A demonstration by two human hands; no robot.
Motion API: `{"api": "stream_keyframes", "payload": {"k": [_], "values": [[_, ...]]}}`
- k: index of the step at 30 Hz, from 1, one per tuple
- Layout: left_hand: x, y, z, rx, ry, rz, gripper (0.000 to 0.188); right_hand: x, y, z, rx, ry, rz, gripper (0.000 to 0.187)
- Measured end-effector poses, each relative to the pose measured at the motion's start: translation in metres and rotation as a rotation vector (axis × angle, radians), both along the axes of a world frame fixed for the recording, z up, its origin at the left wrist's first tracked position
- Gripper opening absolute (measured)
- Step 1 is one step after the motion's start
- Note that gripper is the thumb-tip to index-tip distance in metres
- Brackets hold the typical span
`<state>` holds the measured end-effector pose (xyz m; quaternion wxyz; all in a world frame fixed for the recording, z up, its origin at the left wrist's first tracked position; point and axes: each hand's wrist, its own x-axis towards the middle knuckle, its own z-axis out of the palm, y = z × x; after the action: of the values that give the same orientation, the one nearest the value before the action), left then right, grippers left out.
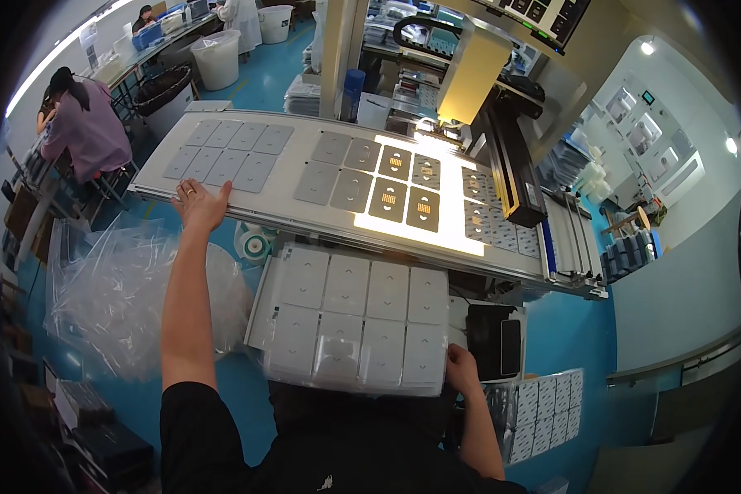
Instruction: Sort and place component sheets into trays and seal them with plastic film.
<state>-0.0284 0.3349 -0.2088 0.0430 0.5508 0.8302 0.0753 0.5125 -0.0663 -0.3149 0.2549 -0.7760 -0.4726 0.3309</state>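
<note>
My left hand reaches forward with fingers spread and rests flat on the near edge of a long grey conveyor plate that carries groups of grey square trays. A ring shows on one finger. My right hand grips the near right corner of a stack of white tray sheets with square pockets, which lies in front of me below the conveyor. Farther right on the plate, dark trays with orange parts sit under a bright lamp.
A machine head with a yellow housing and black arm stands over the plate's right end. Clear plastic bags are piled at left. More white sheets lie at lower right. A seated person works at the far left, white bins behind.
</note>
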Motion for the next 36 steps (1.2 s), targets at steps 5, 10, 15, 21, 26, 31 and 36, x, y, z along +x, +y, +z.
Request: {"api": "stream_keyframes", "payload": {"k": [5, 10, 15, 21, 26, 31, 36], "values": [[0.000, 0.000, -0.001, -0.001, 0.005, -0.002, 0.115, 0.000, 0.000, -0.001, 0.029, -0.149, 0.061, 0.033], [-0.004, -0.003, 0.000, 0.025, 0.013, 0.016, 0.115, 0.001, 0.000, -0.010, -0.001, -0.143, 0.023, 0.036], [0.002, 0.002, -0.003, 0.044, -0.012, -0.008, 0.116, 0.004, -0.002, -0.013, 0.015, -0.140, 0.004, 0.037], [-0.006, 0.005, -0.003, 0.029, -0.003, -0.003, 0.124, 0.001, 0.000, -0.006, 0.000, -0.132, 0.013, 0.038], [-0.015, 0.006, -0.003, 0.016, -0.015, -0.039, 0.127, 0.003, 0.001, -0.009, 0.014, -0.176, 0.036, 0.038], [-0.012, 0.009, -0.001, 0.028, 0.011, -0.049, 0.127, 0.003, -0.001, -0.016, 0.059, -0.155, 0.018, 0.040], [-0.017, 0.008, -0.002, 0.002, -0.022, -0.041, 0.129, -0.001, -0.001, -0.012, 0.053, -0.189, 0.025, 0.040]]}}
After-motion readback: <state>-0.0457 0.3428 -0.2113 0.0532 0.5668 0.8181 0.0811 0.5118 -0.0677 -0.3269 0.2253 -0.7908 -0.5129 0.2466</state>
